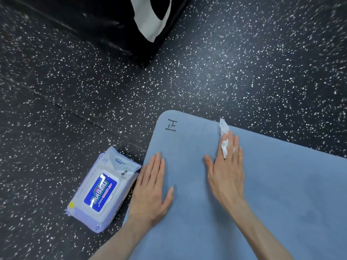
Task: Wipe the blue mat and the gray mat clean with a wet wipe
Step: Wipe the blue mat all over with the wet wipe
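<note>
My flat left hand [150,186] pins the blue mat [281,184] to the floor [225,72] while my right hand [226,169] presses the wet wipe [224,142] under straight fingers near the far edge; even, overlapping strokes should work best

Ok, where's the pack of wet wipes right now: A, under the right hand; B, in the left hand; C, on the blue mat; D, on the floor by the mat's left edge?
D: the pack lies on the speckled floor just left of the blue mat, beside the left hand, which rests flat on the mat; the right hand presses a white wipe.
</note>
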